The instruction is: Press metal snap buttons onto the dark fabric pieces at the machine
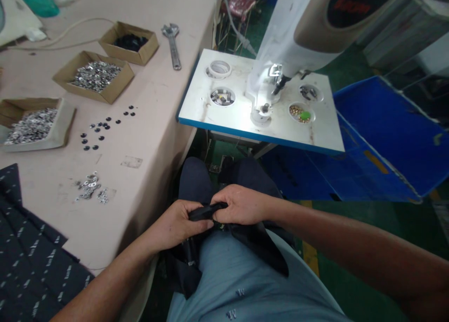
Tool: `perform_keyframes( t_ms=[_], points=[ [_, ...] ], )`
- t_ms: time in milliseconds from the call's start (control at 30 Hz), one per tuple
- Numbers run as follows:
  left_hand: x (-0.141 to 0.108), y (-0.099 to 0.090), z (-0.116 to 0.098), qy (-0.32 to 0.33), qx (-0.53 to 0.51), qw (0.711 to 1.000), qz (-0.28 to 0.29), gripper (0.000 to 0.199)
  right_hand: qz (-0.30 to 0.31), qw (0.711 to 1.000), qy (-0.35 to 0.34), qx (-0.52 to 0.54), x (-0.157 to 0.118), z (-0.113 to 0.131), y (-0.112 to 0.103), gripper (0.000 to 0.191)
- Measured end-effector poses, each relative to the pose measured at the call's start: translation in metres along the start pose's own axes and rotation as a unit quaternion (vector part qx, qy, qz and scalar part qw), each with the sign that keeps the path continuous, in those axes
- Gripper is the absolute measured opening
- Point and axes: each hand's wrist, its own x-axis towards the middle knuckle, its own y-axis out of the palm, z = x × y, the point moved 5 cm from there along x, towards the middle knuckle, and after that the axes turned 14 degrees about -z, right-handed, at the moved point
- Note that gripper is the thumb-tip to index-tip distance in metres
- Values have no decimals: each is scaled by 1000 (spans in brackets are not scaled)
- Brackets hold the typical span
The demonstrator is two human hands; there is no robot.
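A folded strip of black fabric is held above the lap, gripped by two bare hands set close together.
One end is pinched between the thumb and fingers of the left hand, the other between those of the right hand (how the fingers curled underneath are placed cannot be told). Dark cloth is draped below both hands against a light blue shirt. On the beige-topped table at the left, small round black discs are scattered near a brown cardboard box filled with silver metal pieces; a silver adjustable wrench is laid farther back. Ahead, a white machine is seen above a blue-edged white board.
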Motion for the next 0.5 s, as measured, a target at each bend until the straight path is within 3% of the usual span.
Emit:
perform_keyframes(
  t_ms=[233,500],
  points=[
    [-2,-1,-2,-8,-22,1000,12,33,23,997,40,55,1,-5,-2,7],
    [-5,0,-1,-17,-35,999,13,34,20,998,35,45,2,-10,-1,8]
  ],
)
